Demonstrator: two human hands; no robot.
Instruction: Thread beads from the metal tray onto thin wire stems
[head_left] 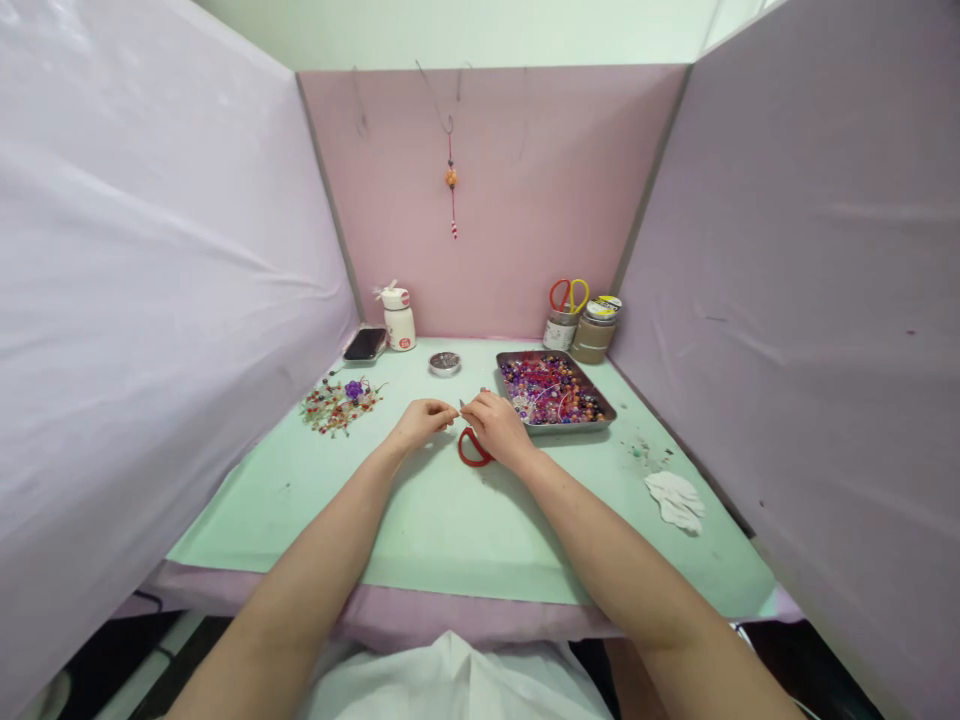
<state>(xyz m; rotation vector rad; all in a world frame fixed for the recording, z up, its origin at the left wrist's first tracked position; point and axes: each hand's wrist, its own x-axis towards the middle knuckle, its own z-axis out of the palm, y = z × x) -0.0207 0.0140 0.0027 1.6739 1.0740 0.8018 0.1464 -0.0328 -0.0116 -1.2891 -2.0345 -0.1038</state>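
Left hand (427, 422) with fingers pinched on something too small to identify, right hand (495, 425) with fingers curled, partly hiding red-handled scissors (473, 461)

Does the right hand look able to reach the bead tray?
Likely yes: the right hand sits just beside the open tray, nothing visible between them, though its fingers look occupied with something small.

Red-handled scissors (475, 464) show one loop by the right hand (489, 418), their other parts mostly hidden.
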